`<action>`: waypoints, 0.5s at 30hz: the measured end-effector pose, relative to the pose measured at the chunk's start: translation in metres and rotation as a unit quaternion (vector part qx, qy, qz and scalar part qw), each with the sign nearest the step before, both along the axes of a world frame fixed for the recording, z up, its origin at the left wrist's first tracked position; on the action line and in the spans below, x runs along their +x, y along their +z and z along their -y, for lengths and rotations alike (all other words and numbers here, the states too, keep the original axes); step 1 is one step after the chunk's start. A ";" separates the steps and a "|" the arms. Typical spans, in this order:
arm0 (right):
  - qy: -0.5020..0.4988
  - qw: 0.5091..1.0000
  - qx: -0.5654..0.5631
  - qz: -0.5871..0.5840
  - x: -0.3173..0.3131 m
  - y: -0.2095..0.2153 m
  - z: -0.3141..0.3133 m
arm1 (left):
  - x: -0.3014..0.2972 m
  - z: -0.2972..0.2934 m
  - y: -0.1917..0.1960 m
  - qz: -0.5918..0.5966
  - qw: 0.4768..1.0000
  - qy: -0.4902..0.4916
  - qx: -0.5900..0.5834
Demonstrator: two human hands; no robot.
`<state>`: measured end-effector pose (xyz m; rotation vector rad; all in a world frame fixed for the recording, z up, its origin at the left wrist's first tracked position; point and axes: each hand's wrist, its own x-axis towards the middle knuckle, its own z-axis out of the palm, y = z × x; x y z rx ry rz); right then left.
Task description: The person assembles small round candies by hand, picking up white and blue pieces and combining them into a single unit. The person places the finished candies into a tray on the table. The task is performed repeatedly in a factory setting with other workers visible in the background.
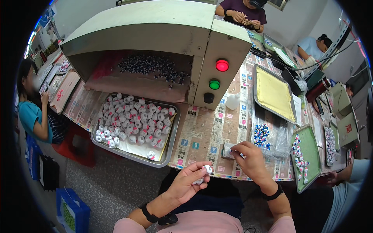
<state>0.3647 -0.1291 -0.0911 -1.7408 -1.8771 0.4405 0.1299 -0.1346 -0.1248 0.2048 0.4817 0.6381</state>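
My left hand (189, 179) is closed around several small white rounded pieces (208, 169), one of them held up between thumb and fingertips. My right hand (250, 158) reaches over the table's front edge with its fingers pinched together, touching or just above a small pale square block (227, 150). Something small and bluish shows under those fingers, mostly hidden. To the left, a metal tray (169, 152) holds many white rounded pieces with pink marks. Beyond my right hand, small blue-and-white pieces (261, 134) lie on clear plastic.
A cream box-shaped machine (136, 27) with red and green lights stands behind the tray; small dark pieces lie inside. On the right are a yellow-lined tray (272, 93), a green tray (311, 149) with coloured pieces, and a dark bottle (318, 90). Other people sit around.
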 end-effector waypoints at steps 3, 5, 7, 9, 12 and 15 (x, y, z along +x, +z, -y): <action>0.008 1.000 0.009 0.001 0.002 0.000 0.001 | 0.005 0.002 0.002 -0.015 1.000 -0.001 -0.001; 0.007 1.000 0.013 -0.024 0.000 0.005 0.005 | 0.007 0.003 0.001 -0.025 1.000 0.000 0.004; 0.004 0.999 0.013 -0.053 -0.003 0.013 0.011 | 0.009 0.004 0.000 -0.031 0.999 -0.007 0.017; -0.003 0.996 0.010 -0.085 -0.010 0.022 0.018 | 0.011 0.004 0.000 -0.037 0.999 -0.012 0.025; 0.020 0.988 -0.018 -0.152 -0.021 0.036 0.030 | 0.015 0.004 0.000 -0.046 0.998 -0.016 0.032; 0.031 0.978 -0.021 -0.205 -0.031 0.037 0.041 | 0.017 0.005 0.000 -0.054 0.998 -0.020 0.037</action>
